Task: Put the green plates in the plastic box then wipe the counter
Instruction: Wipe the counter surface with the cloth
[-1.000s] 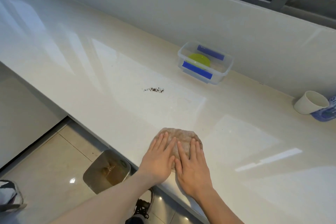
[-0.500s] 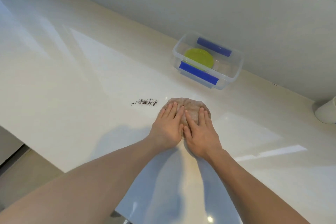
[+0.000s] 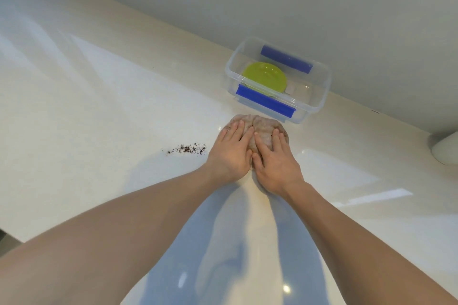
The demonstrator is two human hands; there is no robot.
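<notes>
1. Table (image 3: 99, 111): pale and glossy, runs along the wall; most of it bare, so wiping is likely the step in hand.
2. Plastic box (image 3: 319, 96): lidless with blue clips, parked at the wall, probably to leave wiping room.
3. Green plates (image 3: 265, 78): inside the box, count unclear; that part looks done.
4. Left hand (image 3: 230, 153) and right hand (image 3: 275, 163): side by side, fingers straight, pressing flat for even pressure.
5. Brown cloth (image 3: 260, 126): bunched under both hands, just in front of the box.
6. Crumbs (image 3: 187, 149): dark scatter just left of the left hand, not yet wiped.
</notes>
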